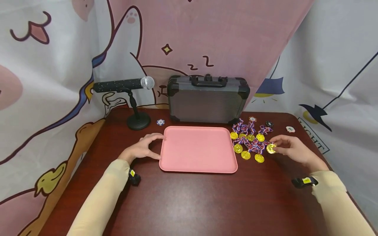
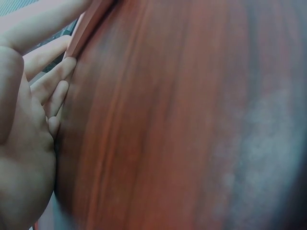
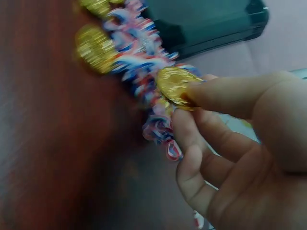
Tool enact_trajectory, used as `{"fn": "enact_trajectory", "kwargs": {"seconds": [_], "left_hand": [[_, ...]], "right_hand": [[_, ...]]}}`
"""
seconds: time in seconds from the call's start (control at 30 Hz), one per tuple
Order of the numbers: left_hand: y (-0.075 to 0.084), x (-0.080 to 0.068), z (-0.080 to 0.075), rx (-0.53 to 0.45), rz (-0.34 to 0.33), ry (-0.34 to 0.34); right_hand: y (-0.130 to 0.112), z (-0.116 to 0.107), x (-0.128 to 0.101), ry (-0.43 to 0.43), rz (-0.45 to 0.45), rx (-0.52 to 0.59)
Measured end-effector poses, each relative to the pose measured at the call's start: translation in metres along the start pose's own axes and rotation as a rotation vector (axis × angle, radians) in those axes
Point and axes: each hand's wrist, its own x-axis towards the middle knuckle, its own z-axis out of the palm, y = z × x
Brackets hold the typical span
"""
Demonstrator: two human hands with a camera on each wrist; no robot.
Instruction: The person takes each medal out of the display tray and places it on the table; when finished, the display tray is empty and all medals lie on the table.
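My right hand [image 1: 290, 149] pinches a gold medal [image 3: 175, 86] between thumb and fingers, at the right side of a pile of medals. Several more gold medals [image 1: 245, 155] lie there, their red, white and blue ribbons [image 1: 256, 146] bunched together. At the left edge of a pink tray [image 1: 198, 149], my left hand [image 1: 141, 148] rests with thumb and fingers spread apart and the tips at the rim. In the left wrist view the fingers [image 2: 57, 76] reach along the tray's side, close over the wooden table [image 2: 158, 115].
Behind the tray stands a grey and black hard case [image 1: 208, 101]. A microphone [image 1: 127, 84] on a black stand [image 1: 138, 120] is at the back left. Poker chips [image 1: 160, 122] lie near the back, one [image 1: 290, 129] at the right. Printed cloth [image 1: 224, 36] hangs around the table.
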Motion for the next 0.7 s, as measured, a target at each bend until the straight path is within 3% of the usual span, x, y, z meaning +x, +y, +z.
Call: {"fn": "enact_trajectory", "kwargs": {"seconds": [0.27,0.5,0.7], "left_hand": [[0.001,0.002,0.000,-0.006,-0.005,-0.002],[-0.001,0.004,0.001,-0.012,0.022,0.008],[-0.002,0.001,-0.003,-0.024,-0.011,0.009]], "right_hand": [[0.005,0.015,-0.006,-0.118,-0.026,-0.104],[0.002,0.009,-0.009,-0.089,-0.053,-0.177],[-0.008,0.002,-0.010,-0.033,-0.036,-0.188]]}}
